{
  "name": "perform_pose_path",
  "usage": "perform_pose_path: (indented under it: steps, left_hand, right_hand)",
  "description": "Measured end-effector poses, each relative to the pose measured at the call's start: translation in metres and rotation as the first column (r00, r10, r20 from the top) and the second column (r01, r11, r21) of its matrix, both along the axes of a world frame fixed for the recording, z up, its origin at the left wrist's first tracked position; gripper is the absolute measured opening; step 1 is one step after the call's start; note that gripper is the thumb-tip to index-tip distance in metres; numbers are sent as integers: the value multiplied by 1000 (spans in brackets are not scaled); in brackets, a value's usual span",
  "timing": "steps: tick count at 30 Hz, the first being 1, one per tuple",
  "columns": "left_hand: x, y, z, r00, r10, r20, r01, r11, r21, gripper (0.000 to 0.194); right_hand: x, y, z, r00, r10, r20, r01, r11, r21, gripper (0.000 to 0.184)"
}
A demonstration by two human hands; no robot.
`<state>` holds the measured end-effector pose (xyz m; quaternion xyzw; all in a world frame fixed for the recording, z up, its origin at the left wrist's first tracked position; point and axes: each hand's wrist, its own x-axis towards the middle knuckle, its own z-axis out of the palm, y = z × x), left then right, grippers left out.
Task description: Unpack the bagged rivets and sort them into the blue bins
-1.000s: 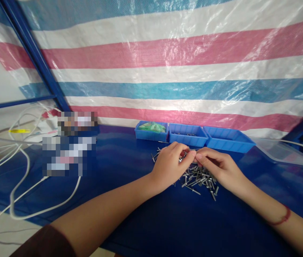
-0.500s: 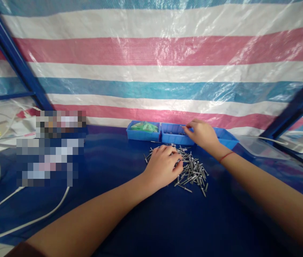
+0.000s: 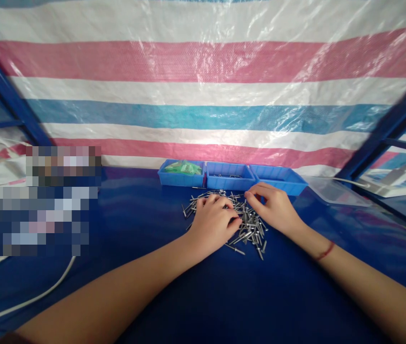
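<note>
A heap of silver metal pins that look like blind rivets (image 3: 251, 224) lies on the blue tabletop. My left hand (image 3: 212, 222) rests over the heap's left side, fingers bent and spread, with a gap between thumb and forefinger. Beyond the heap's right edge, my right hand (image 3: 272, 208) has thumb and forefinger brought together in a pinch; whatever may be between the tips is hidden. Just behind the heap stands the middle blue bin (image 3: 230, 182), with a few rivets on its floor.
The left blue bin (image 3: 181, 179) holds green plastic packets. A third blue bin (image 3: 281, 186) stands to the right, beside a clear plastic sheet or lid (image 3: 335, 192). White cables (image 3: 45, 296) run at left, near blurred-out items. Blue frame posts and a striped tarp rise behind.
My right hand has come back from above the middle bin, where it pinched a rivet, down to the heap's right edge. My left hand stays over the heap. The view has shifted slightly.
</note>
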<state>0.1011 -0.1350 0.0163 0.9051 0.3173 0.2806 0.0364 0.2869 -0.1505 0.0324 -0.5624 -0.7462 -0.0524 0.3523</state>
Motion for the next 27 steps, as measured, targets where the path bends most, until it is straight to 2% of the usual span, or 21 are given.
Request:
perform_pose_path:
  steps: [4,7,11,14,18,21,24,27]
  left_hand:
    - [1,2,-3,998,56,33,-55,998,-5,16]
    - [-1,3,-2,996,74,48,-73,997,-19,14]
    - [-6,4,3,986,113,119,-110,993,-31,10]
    - [-9,4,6,971,122,206,-114,992,-50,7]
    - [-10,0,9,952,90,292,-71,995,-74,4]
    - [-9,-4,9,940,53,338,-31,997,-70,3]
    - [-8,-6,9,932,42,361,-18,997,-72,1]
    - [-8,-6,8,931,32,363,-8,998,-65,2]
  right_hand:
    - [-6,1,-6,999,52,3,-52,996,-76,25]
    - [-8,-2,-5,998,67,-10,-68,995,-79,26]
    - [-9,-7,-1,992,35,-118,-43,997,-63,22]
    - [-14,-10,0,974,29,-225,-53,993,-104,14]
    - [-26,-15,1,893,31,-448,-140,967,-212,17]
    - [-32,-20,4,804,66,-590,-235,948,-215,23]
    - [-34,-23,8,763,93,-640,-271,944,-186,25]
    - [-35,-25,9,773,115,-624,-265,952,-154,24]
